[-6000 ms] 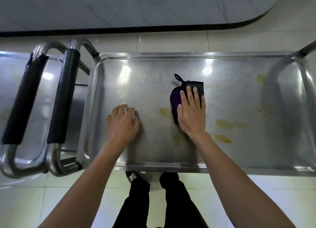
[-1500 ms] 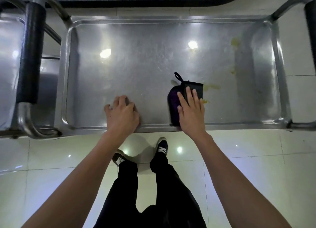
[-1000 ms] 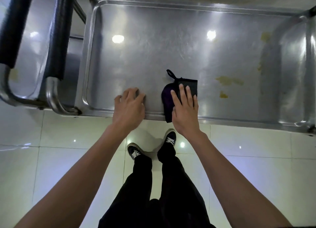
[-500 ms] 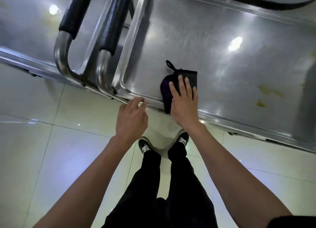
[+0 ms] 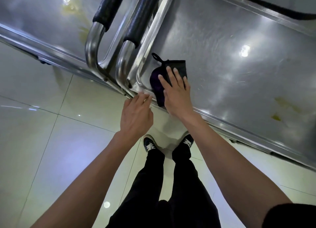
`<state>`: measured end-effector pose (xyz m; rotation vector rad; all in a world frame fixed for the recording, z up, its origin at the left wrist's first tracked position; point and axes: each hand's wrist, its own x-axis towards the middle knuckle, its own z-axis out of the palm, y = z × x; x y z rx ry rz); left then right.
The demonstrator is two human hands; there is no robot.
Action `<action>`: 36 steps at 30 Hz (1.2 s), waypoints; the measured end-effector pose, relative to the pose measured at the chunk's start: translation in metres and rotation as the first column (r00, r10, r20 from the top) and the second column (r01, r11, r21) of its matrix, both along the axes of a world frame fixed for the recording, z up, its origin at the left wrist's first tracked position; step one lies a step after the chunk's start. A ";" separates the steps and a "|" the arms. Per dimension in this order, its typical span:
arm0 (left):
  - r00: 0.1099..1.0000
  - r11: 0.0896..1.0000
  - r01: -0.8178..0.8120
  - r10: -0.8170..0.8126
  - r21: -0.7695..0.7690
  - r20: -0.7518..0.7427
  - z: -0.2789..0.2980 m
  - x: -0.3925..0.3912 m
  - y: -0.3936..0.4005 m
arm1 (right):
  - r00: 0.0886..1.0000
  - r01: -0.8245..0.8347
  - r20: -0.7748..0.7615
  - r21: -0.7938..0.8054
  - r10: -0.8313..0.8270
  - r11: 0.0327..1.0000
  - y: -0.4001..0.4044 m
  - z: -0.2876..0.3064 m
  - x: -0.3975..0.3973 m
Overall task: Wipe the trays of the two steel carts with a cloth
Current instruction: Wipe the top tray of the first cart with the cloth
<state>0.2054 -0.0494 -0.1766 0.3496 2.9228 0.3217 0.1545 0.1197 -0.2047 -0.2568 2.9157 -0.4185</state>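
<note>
At the far left lies the left cart's tray (image 5: 42, 17), a steel sheet with yellowish smears near its right end. Its tubular handle (image 5: 95, 32), wrapped in a black foam grip, curves down just beside the matching handle (image 5: 131, 34) of the right cart; the two handles stand side by side, close but apart. Below them spreads the pale tiled floor (image 5: 39, 142), glossy with lamp reflections.

The left hand (image 5: 136, 114) hovers at the near edge of the right cart's tray (image 5: 239, 31), close to its near-left corner. Its fingers are straight and loosely together, the tips at the steel rim; they are blurred, so whether they press on the rim cannot be told.

The cloth (image 5: 159, 84), dark with a purple fold and a small hanging loop, lies inside the right tray in that near-left corner, close against the rim. The right hand (image 5: 176, 94) lies flat on top of it, fingers straight and slightly spread, pressing it to the steel.

Farther right, yellow stains (image 5: 289, 106) mark the tray surface toward its near edge. The person's black trousers and dark sneakers (image 5: 150, 145) show below, between the forearms.
</note>
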 end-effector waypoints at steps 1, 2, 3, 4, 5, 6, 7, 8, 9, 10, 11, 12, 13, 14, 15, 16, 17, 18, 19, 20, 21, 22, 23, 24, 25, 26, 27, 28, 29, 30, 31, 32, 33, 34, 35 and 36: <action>1.000 1.000 0.023 -0.023 -0.006 0.004 0.000 -0.002 -0.004 | 1.000 -0.020 -0.001 -0.008 0.020 1.000 -0.007 0.000 -0.006; 0.999 0.999 0.040 -0.040 -0.012 0.004 0.001 -0.003 -0.007 | 0.999 -0.042 -0.004 -0.018 0.042 0.999 -0.015 0.000 -0.012; 0.999 0.999 0.046 -0.046 -0.019 0.004 0.002 -0.003 -0.009 | 0.998 -0.064 -0.008 -0.032 0.064 0.997 -0.023 0.001 -0.018; 0.999 0.999 0.040 -0.039 -0.025 0.009 0.002 -0.003 -0.009 | 0.996 -0.087 -0.010 -0.051 0.086 0.995 -0.032 0.002 -0.024; 1.000 0.999 0.022 -0.021 -0.027 0.019 0.002 -0.002 -0.008 | 0.994 -0.105 -0.014 -0.072 0.105 0.992 -0.038 0.002 -0.028; 1.000 1.000 0.000 0.001 -0.024 0.030 0.002 0.000 -0.007 | 0.993 -0.120 -0.021 -0.088 0.118 0.989 -0.041 0.002 -0.032; 0.999 1.000 -0.017 0.018 -0.022 0.036 0.002 0.000 -0.005 | 0.991 -0.130 -0.030 -0.093 0.128 0.987 -0.042 0.002 -0.034; 0.999 0.999 -0.024 0.025 -0.024 0.038 0.001 0.000 -0.004 | 0.990 -0.140 -0.036 -0.091 0.137 0.986 -0.041 0.001 -0.035; 0.999 0.999 -0.024 0.025 -0.033 0.035 0.001 0.001 -0.004 | 0.989 -0.149 -0.040 -0.085 0.146 0.985 -0.040 0.001 -0.034; 0.999 0.999 -0.019 0.021 -0.047 0.031 0.002 0.002 -0.004 | 0.988 -0.150 -0.042 -0.078 0.147 0.986 -0.038 0.001 -0.032; 0.999 0.998 -0.013 0.015 -0.063 0.033 0.002 0.002 -0.004 | 0.990 -0.139 -0.044 -0.073 0.136 0.988 -0.036 0.001 -0.029; 0.999 0.997 -0.008 0.011 -0.080 0.040 0.003 0.001 -0.004 | 0.993 -0.115 -0.040 -0.068 0.113 0.991 -0.033 0.002 -0.026; 0.998 0.995 -0.005 0.011 -0.096 0.055 0.004 -0.001 -0.002 | 0.996 -0.082 -0.033 -0.064 0.080 0.995 -0.027 0.003 -0.021; 0.997 0.994 -0.006 0.014 -0.110 0.072 0.006 -0.002 0.000 | 0.999 -0.043 -0.023 -0.058 0.042 0.997 -0.019 0.003 -0.014; 0.996 0.993 -0.010 0.021 -0.121 0.085 0.007 -0.003 0.003 | 1.000 0.002 -0.015 -0.052 -0.002 0.999 -0.009 0.004 -0.006; 0.995 0.992 -0.019 0.031 -0.128 0.090 0.008 -0.004 0.006 | 0.999 0.050 -0.009 -0.046 -0.050 0.998 0.004 0.004 0.003; 0.995 0.991 -0.032 0.044 -0.130 0.092 0.010 -0.006 0.009 | 0.995 0.097 -0.002 -0.039 -0.097 0.995 0.018 0.005 0.012; 0.994 0.990 -0.052 0.064 -0.130 0.091 0.012 -0.007 0.012 | 0.991 0.136 0.004 -0.029 -0.136 0.990 0.034 0.005 0.021; 0.992 0.989 -0.079 0.090 -0.123 0.087 0.013 -0.009 0.016 | 0.986 0.166 0.009 -0.019 -0.166 0.986 0.049 0.006 0.030; 0.990 0.989 -0.103 0.113 -0.108 0.082 0.015 -0.011 0.020 | 0.981 0.192 0.012 -0.013 -0.191 0.981 0.064 0.007 0.038; 0.991 0.990 -0.108 0.114 -0.089 0.076 0.016 -0.013 0.027 | 0.976 0.217 0.014 -0.013 -0.217 0.976 0.079 0.008 0.045; 0.994 0.994 -0.082 0.087 -0.073 0.062 0.016 -0.015 0.037 | 0.970 0.242 0.016 -0.015 -0.242 0.970 0.094 0.009 0.052; 0.999 0.998 -0.034 0.036 -0.056 0.039 0.017 -0.015 0.050 | 0.964 0.265 0.016 -0.017 -0.265 0.964 0.108 0.009 0.058; 1.000 0.999 0.019 -0.019 -0.033 0.017 0.018 -0.016 0.067 | 0.958 0.287 0.012 -0.017 -0.287 0.958 0.121 0.010 0.063; 0.998 0.998 0.068 -0.068 -0.012 0.004 0.019 -0.016 0.087 | 0.951 0.308 0.005 -0.013 -0.308 0.951 0.134 0.010 0.067; 0.993 0.993 0.115 -0.115 0.001 0.005 0.020 -0.017 0.108 | 0.944 0.329 -0.002 -0.013 -0.329 0.944 0.146 0.010 0.071; 0.987 0.987 0.162 -0.162 0.004 0.011 0.020 -0.016 0.131 | 0.937 0.348 -0.008 -0.019 -0.348 0.937 0.159 0.010 0.074; 0.978 0.978 0.207 -0.207 0.001 0.019 0.020 -0.016 0.154 | 0.930 0.366 -0.014 -0.028 -0.366 0.930 0.173 0.010 0.077; 0.969 0.970 0.244 -0.243 -0.004 0.030 0.019 -0.016 0.176 | 0.925 0.379 -0.018 -0.032 -0.380 0.925 0.187 0.010 0.078; 0.962 0.963 0.271 -0.270 -0.009 0.041 0.019 -0.017 0.196 | 0.922 0.386 -0.023 -0.030 -0.386 0.922 0.201 0.011 0.079; 0.956 0.957 0.290 -0.289 -0.013 0.053 0.020 -0.017 0.215 | 0.922 0.387 -0.028 -0.024 -0.387 0.922 0.214 0.011 0.079; 0.951 0.953 0.303 -0.301 -0.017 0.065 0.021 -0.017 0.232 | 0.923 0.383 -0.033 -0.020 -0.384 0.923 0.227 0.011 0.078; 0.947 0.949 0.313 -0.311 -0.023 0.078 0.022 -0.017 0.247 | 0.926 0.375 -0.036 -0.019 -0.375 0.927 0.239 0.010 0.077; 0.944 0.946 0.322 -0.318 -0.035 0.093 0.024 -0.017 0.259 | 0.931 0.362 -0.038 -0.016 -0.363 0.932 0.249 0.010 0.075; 0.941 0.943 0.328 -0.321 -0.054 0.108 0.024 -0.018 0.268 | 0.936 0.348 -0.039 -0.012 -0.349 0.937 0.259 0.009 0.074; 0.942 0.943 0.324 -0.314 -0.075 0.121 0.025 -0.020 0.276 | 0.941 0.334 -0.042 -0.010 -0.334 0.942 0.267 0.008 0.073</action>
